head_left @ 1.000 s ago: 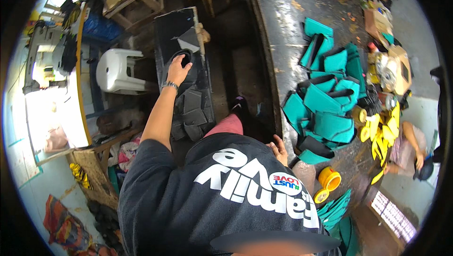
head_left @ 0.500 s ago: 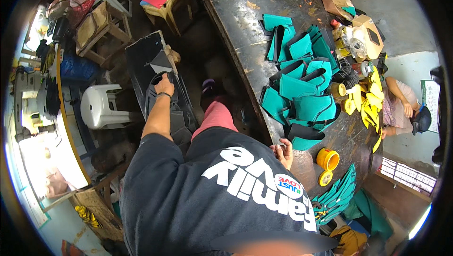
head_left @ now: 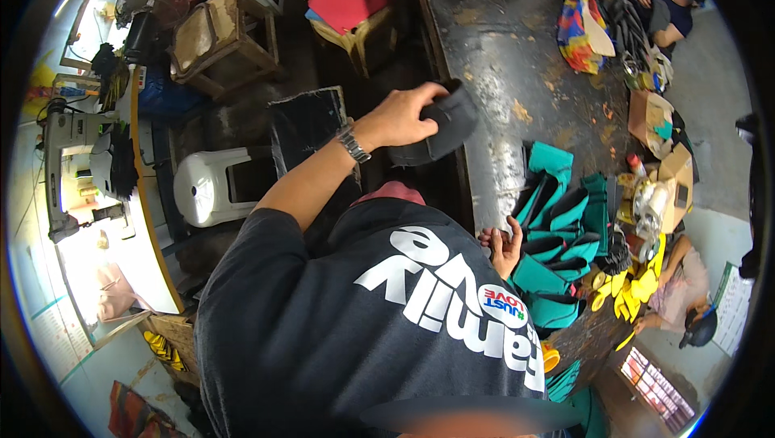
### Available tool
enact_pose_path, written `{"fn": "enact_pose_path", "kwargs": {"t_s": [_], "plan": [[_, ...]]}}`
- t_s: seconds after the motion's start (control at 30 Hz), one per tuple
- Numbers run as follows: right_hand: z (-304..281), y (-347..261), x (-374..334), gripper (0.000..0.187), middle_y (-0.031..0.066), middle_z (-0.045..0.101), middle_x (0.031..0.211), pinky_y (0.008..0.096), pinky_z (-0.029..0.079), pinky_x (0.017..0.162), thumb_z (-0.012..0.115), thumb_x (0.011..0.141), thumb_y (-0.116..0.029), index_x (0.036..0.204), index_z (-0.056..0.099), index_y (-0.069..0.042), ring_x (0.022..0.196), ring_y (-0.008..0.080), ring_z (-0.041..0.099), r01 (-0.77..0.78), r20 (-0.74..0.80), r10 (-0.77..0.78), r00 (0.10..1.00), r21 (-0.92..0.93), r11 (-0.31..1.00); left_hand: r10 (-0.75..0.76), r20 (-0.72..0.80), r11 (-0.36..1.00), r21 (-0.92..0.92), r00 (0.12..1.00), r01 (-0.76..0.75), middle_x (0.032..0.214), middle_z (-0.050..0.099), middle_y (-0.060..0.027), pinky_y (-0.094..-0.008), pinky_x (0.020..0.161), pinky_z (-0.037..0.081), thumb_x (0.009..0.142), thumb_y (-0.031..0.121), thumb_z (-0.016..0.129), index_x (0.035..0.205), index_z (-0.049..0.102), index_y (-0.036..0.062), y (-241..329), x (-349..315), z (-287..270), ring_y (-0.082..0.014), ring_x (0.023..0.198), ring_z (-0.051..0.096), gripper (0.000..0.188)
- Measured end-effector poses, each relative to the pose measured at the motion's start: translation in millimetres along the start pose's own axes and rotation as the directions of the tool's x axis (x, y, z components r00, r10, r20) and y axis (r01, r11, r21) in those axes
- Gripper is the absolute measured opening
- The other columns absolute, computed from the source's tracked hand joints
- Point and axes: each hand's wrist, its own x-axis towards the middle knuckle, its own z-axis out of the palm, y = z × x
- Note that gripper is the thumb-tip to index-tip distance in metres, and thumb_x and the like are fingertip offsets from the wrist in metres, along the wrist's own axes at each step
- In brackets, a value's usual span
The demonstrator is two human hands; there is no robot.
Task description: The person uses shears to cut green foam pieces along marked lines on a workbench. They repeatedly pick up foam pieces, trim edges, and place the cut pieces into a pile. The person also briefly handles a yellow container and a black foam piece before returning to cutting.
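Note:
My left hand [head_left: 397, 121], arm stretched forward, is closed on a curved black folded piece [head_left: 444, 127], with the thumb and fingers pinching its upper edge. The piece is held up near the long edge of the dark worktable. My right hand [head_left: 504, 249] rests by that same edge, fingers apart and loosely bent, with nothing visible in it. Just beside it lies a heap of teal folded pieces with black linings [head_left: 557, 232].
A black board [head_left: 307, 127], a white plastic stool [head_left: 206, 188] and a wooden stool [head_left: 218, 38] stand to the left. A red-topped chair [head_left: 349, 0] is ahead. Yellow pieces [head_left: 638, 291] and boxes [head_left: 652, 119] lie on the worktable [head_left: 496, 75]. Co-workers sit beyond it.
My left hand has risen from the black board and swung right toward the worktable, now carrying the black folded piece. The view has turned; my right hand stays by the table edge.

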Motion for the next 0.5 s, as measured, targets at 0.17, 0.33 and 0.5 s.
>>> {"fn": "enact_pose_path", "kwargs": {"t_s": [0.17,0.33,0.5], "plan": [[53.6,-47.4,53.1,0.044,0.0136,0.064,0.108,0.0289,0.050,0.082,0.060,0.093,-0.012,0.133,0.047,0.000,0.093,0.0171,0.062,-0.189,0.245,0.155,0.957,0.121,0.975,0.020,0.202,0.987,-0.162,0.979,0.013,0.101,0.066,-0.0242,-0.0390,0.084,0.052,0.077,0.015,0.058,0.117,0.060,-0.0002,-3.7,10.2,-1.3,-0.0352,0.096,0.066,0.043],[97.3,-89.2,83.0,0.061,0.0111,0.053,0.131,0.0304,0.035,0.104,0.069,0.085,-0.012,0.137,0.042,0.004,0.121,0.0195,0.049,-0.120,0.551,0.143,0.822,-0.079,0.990,0.096,0.063,0.993,-0.076,0.993,-0.091,0.099,0.065,-0.0214,-0.0411,0.084,0.046,0.080,0.011,0.058,0.121,0.053,-0.0036,19.2,-16.9,17.5,-0.0338,0.090,0.064,0.044],[131.2,-106.3,89.6,0.061,0.0099,0.053,0.128,0.0318,0.041,0.102,0.062,0.082,0.008,0.137,0.038,-0.001,0.119,0.0195,0.052,-0.306,0.457,0.106,0.883,0.390,0.868,0.152,0.105,0.980,0.114,0.983,-0.164,0.109,0.059,-0.0222,-0.0415,0.092,0.036,0.090,0.017,0.058,0.134,0.035,-0.0053,35.2,-33.2,27.2,-0.0356,0.097,0.056,0.055]]}}
